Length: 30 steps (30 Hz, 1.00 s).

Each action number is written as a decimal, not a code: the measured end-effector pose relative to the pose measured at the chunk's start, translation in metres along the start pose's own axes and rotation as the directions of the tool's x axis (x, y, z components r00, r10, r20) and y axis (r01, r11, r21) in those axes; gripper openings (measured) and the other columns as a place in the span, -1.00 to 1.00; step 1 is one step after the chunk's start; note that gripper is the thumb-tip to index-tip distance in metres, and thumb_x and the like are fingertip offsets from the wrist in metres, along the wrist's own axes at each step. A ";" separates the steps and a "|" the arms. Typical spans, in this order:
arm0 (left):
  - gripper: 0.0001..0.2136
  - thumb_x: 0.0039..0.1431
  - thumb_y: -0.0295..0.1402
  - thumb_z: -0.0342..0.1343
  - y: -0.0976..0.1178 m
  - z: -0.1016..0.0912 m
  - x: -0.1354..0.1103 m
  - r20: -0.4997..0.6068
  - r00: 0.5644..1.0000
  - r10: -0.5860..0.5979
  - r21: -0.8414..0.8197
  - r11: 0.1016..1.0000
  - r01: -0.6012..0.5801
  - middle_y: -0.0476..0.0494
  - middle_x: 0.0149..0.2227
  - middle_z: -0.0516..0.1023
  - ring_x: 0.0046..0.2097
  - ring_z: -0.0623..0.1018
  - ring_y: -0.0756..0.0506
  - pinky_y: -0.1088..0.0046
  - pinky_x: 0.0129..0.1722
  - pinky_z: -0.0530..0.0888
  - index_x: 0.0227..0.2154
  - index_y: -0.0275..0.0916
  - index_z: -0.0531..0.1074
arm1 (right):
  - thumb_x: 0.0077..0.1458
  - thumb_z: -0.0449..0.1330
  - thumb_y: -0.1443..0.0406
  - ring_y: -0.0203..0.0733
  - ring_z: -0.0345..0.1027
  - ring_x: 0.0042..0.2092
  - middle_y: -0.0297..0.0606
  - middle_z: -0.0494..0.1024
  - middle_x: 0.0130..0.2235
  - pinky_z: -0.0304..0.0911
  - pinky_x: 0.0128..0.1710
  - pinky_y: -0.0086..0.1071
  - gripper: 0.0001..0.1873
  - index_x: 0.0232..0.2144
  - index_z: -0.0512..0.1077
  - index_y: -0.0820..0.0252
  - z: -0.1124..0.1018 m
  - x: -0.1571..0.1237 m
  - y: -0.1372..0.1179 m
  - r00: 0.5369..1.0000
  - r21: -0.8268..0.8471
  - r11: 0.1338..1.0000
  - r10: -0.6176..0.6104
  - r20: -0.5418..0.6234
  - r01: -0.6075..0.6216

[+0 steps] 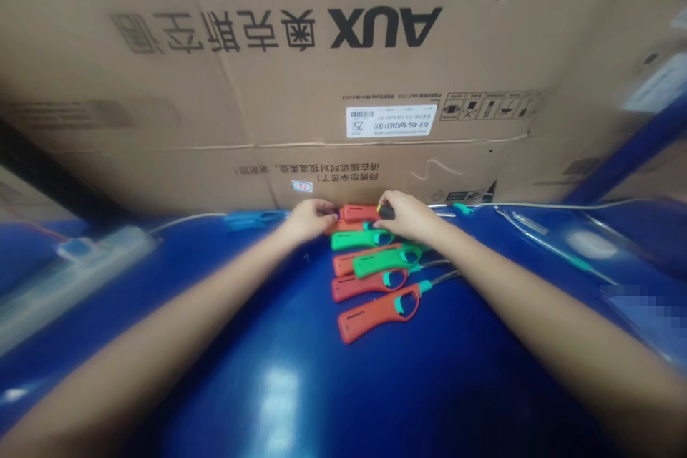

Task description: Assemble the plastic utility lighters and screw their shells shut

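Note:
Long-necked gas lighters lie in a column on the blue table. At its far end is a red lighter (358,212), close to the cardboard box. My right hand (408,216) is closed around its trigger end, where a black and yellow part shows. At the butt of the same lighter, the fingertips of my left hand (310,219) are pinched together. Just below are an orange lighter (346,227), partly covered, and a green lighter (354,240). Another green lighter (378,262) overlaps an orange one. Nearest me lies a red-orange lighter (365,315), its metal neck pointing right.
A large cardboard box (300,107) with upside-down print walls off the back. Blue lighters (252,220) lie left of my left hand. A white power strip (80,279) with a cable runs along the left. Clear plastic packaging (580,243) lies at the right.

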State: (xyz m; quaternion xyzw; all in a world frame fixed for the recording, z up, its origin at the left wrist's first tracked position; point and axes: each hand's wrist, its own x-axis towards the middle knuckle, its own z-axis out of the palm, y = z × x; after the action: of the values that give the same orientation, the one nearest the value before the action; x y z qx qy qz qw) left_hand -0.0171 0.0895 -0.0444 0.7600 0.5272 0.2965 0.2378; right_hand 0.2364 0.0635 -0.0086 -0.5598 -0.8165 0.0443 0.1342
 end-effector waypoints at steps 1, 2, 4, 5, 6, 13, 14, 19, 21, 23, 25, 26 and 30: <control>-0.76 0.08 -0.39 0.22 0.003 0.000 0.000 0.000 1.000 0.024 0.019 1.000 -0.024 -0.18 -0.20 0.71 -0.26 0.68 -0.16 0.35 -0.28 0.60 -0.17 -0.25 0.61 | 0.05 0.38 0.16 -0.01 0.48 -0.07 -0.15 0.57 -0.09 0.33 -0.16 -0.26 -0.67 -0.18 0.43 0.15 0.000 0.000 0.000 1.000 0.005 1.000 0.004 -0.001 -0.004; -0.77 0.08 -0.39 0.20 0.007 0.000 0.000 0.002 0.999 0.054 0.040 0.998 -0.054 -0.16 -0.18 0.71 -0.24 0.67 -0.15 0.35 -0.25 0.58 -0.17 -0.22 0.62 | 0.05 0.38 0.15 -0.01 0.48 -0.07 -0.14 0.58 -0.08 0.33 -0.18 -0.25 -0.67 -0.18 0.42 0.15 0.000 0.000 0.000 1.000 0.008 1.000 0.007 -0.002 -0.007; -0.76 0.08 -0.43 0.16 0.014 -0.001 0.001 0.018 0.992 0.121 0.079 0.989 -0.122 -0.11 -0.17 0.71 -0.22 0.66 -0.14 0.36 -0.21 0.56 -0.18 -0.18 0.63 | 0.05 0.37 0.14 0.01 0.49 -0.07 -0.14 0.59 -0.09 0.32 -0.21 -0.25 -0.66 -0.18 0.42 0.15 0.000 -0.001 -0.001 1.000 0.008 1.000 0.017 -0.002 -0.017; -0.75 0.08 -0.44 0.15 0.018 0.000 0.002 0.028 0.988 0.152 0.097 0.983 -0.154 -0.09 -0.19 0.71 -0.23 0.66 -0.13 0.38 -0.21 0.54 -0.19 -0.18 0.63 | 0.05 0.37 0.13 0.01 0.49 -0.08 -0.15 0.59 -0.11 0.32 -0.22 -0.25 -0.66 -0.18 0.41 0.14 -0.001 -0.001 -0.001 1.000 0.005 1.000 0.022 -0.001 -0.022; -0.74 0.07 -0.46 0.14 0.021 0.000 0.003 0.039 0.983 0.180 0.115 0.976 -0.183 -0.08 -0.20 0.70 -0.25 0.65 -0.12 0.40 -0.23 0.53 -0.19 -0.18 0.64 | 0.05 0.37 0.12 0.02 0.49 -0.08 -0.15 0.60 -0.11 0.32 -0.24 -0.25 -0.65 -0.18 0.41 0.14 -0.002 -0.002 -0.001 1.000 0.000 1.000 0.025 -0.002 -0.025; -0.78 0.08 -0.47 0.12 0.037 -0.002 0.011 0.143 0.951 0.275 0.298 0.904 -0.306 -0.15 -0.28 0.68 -0.29 0.61 -0.15 0.38 -0.28 0.45 -0.26 -0.20 0.64 | 0.09 0.34 0.15 0.09 0.48 -0.02 -0.14 0.55 0.00 0.32 -0.24 -0.23 -0.63 -0.08 0.42 0.10 -0.016 -0.006 -0.005 1.000 -0.105 0.994 0.003 -0.012 -0.004; -0.78 0.09 -0.46 0.11 0.038 -0.003 0.013 0.165 0.947 0.277 0.324 0.891 -0.317 -0.14 -0.29 0.67 -0.29 0.60 -0.15 0.38 -0.29 0.44 -0.26 -0.19 0.63 | 0.09 0.33 0.16 0.09 0.48 -0.02 -0.13 0.55 0.01 0.32 -0.24 -0.22 -0.64 -0.06 0.43 0.10 -0.019 -0.007 -0.005 1.000 -0.132 0.991 0.005 0.001 -0.005; -0.75 0.06 -0.44 0.16 0.050 -0.003 0.024 0.257 0.931 0.258 0.432 0.831 -0.350 -0.15 -0.20 0.67 -0.18 0.62 -0.18 0.38 -0.19 0.47 -0.21 -0.15 0.63 | 0.12 0.29 0.01 0.08 0.50 -0.06 -0.12 0.59 -0.04 0.33 -0.24 -0.24 -0.64 -0.16 0.54 0.09 -0.036 -0.007 0.003 0.992 -0.159 0.987 0.020 0.126 0.000; -0.76 0.03 -0.43 0.17 0.056 -0.002 0.024 0.286 0.930 0.232 0.475 0.808 -0.348 -0.20 -0.19 0.66 -0.17 0.61 -0.21 0.36 -0.19 0.48 -0.23 -0.19 0.64 | 0.15 0.25 -0.01 0.06 0.50 -0.06 -0.13 0.61 -0.06 0.33 -0.23 -0.25 -0.63 -0.16 0.57 0.09 -0.039 -0.006 0.008 0.990 -0.146 0.989 0.036 0.139 -0.015; -0.77 0.00 -0.43 0.18 0.062 -0.001 0.022 0.302 0.933 0.196 0.515 0.790 -0.333 -0.23 -0.20 0.64 -0.20 0.61 -0.22 0.35 -0.22 0.48 -0.27 -0.22 0.65 | 0.18 0.22 0.02 0.06 0.50 -0.04 -0.14 0.61 -0.04 0.33 -0.21 -0.25 -0.65 -0.12 0.57 0.09 -0.039 -0.004 0.011 0.992 -0.162 0.986 0.051 0.116 -0.032; -0.77 -0.04 -0.42 0.20 0.065 -0.001 0.019 0.300 0.940 0.161 0.545 0.780 -0.307 -0.23 -0.19 0.63 -0.22 0.61 -0.21 0.36 -0.26 0.49 -0.28 -0.23 0.65 | 0.19 0.21 0.05 0.08 0.49 -0.01 -0.14 0.59 -0.01 0.33 -0.21 -0.25 -0.66 -0.09 0.56 0.09 -0.038 -0.004 0.012 0.995 -0.195 0.980 0.054 0.090 -0.035; -0.76 -0.06 -0.42 0.21 0.067 -0.002 0.017 0.291 0.945 0.150 0.556 0.777 -0.294 -0.22 -0.19 0.63 -0.22 0.61 -0.21 0.37 -0.28 0.49 -0.27 -0.22 0.65 | 0.19 0.21 0.05 0.08 0.49 -0.01 -0.13 0.58 0.00 0.32 -0.21 -0.25 -0.66 -0.09 0.55 0.09 -0.038 -0.004 0.013 0.995 -0.208 0.978 0.049 0.084 -0.030; -0.70 -0.03 -0.42 0.23 0.066 -0.011 0.008 0.207 0.961 0.184 0.576 0.771 -0.272 -0.22 -0.15 0.63 -0.13 0.61 -0.25 0.33 -0.23 0.51 -0.17 -0.24 0.61 | 0.21 0.18 0.04 0.07 0.48 -0.04 -0.10 0.58 -0.04 0.25 -0.28 -0.29 -0.66 -0.16 0.55 0.13 -0.045 -0.007 0.009 0.998 -0.209 0.978 0.000 0.061 0.013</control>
State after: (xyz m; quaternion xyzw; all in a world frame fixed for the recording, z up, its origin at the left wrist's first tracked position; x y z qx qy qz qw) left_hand 0.0205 0.0756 0.0092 0.8730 0.4796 0.0877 -0.0161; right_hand 0.2591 0.0568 0.0310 -0.5666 -0.8221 -0.0255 0.0500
